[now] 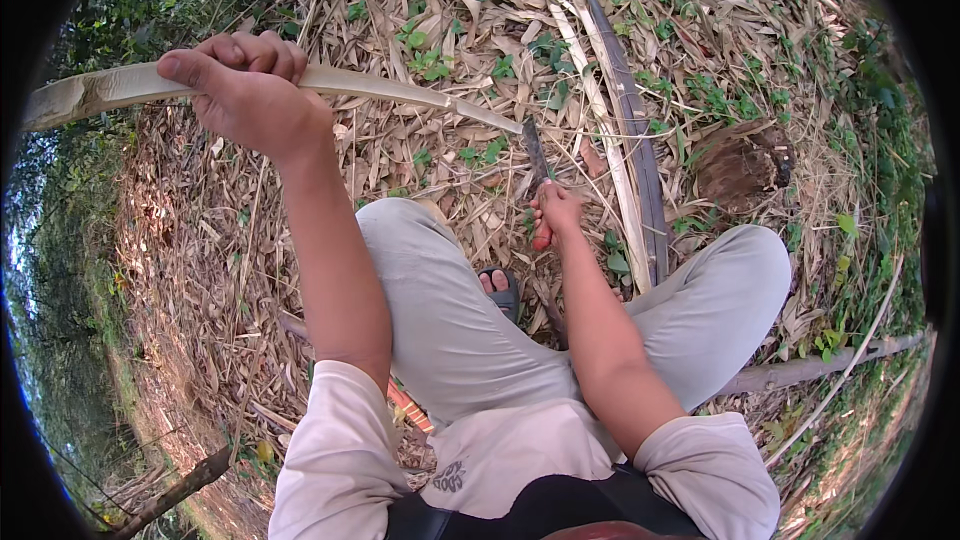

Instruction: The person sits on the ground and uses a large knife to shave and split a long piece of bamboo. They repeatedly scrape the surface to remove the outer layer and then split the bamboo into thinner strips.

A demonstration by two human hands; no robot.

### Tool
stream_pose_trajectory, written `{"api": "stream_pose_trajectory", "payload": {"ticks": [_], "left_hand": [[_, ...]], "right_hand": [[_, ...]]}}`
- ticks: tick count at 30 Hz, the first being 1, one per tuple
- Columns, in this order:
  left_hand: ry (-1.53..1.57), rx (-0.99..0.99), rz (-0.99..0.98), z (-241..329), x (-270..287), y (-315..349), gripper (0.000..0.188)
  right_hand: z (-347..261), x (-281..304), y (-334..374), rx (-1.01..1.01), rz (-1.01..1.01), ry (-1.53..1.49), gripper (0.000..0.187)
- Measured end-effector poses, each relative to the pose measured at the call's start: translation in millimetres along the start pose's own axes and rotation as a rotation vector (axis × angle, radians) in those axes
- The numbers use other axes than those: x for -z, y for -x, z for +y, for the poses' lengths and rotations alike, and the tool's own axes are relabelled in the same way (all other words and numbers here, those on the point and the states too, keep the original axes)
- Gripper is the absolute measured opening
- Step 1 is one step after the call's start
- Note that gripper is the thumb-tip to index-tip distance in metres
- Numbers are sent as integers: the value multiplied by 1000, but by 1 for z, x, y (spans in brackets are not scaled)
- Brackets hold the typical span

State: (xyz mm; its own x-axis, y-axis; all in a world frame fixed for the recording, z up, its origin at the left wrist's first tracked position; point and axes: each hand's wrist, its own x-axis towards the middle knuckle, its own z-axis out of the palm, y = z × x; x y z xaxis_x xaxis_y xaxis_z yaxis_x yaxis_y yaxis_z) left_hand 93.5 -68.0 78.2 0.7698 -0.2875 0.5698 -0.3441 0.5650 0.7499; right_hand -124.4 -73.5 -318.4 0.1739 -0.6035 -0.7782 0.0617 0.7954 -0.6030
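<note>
My left hand [250, 85] is raised at the upper left, its fingers wrapped round a long pale strip of split wood or bamboo [385, 88]. The strip runs from the left rim of the view toward the middle and narrows to its right end. In front of my knees, my right hand [556, 208] grips a knife by its orange-red handle. The dark knife blade [537, 152] points away from me, and its tip meets or lies very near the strip's right end; whether they touch I cannot tell.
Right of the knife lie pale split strips [605, 130] and a dark strip [640, 155] on leaf-littered ground. A cut stump [742, 166] stands further right. A branch [820, 364] lies beside my right knee. My sandalled foot [497, 285] shows between my legs.
</note>
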Motion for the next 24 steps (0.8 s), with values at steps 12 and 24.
{"api": "stream_pose_trajectory", "payload": {"ticks": [12, 24], "left_hand": [[147, -77, 358, 52, 49, -17, 60], [457, 59, 603, 50, 92, 30, 63]], "right_hand": [[-37, -30, 42, 8, -12, 11, 36], [-264, -31, 142, 323, -497, -396, 73]]}}
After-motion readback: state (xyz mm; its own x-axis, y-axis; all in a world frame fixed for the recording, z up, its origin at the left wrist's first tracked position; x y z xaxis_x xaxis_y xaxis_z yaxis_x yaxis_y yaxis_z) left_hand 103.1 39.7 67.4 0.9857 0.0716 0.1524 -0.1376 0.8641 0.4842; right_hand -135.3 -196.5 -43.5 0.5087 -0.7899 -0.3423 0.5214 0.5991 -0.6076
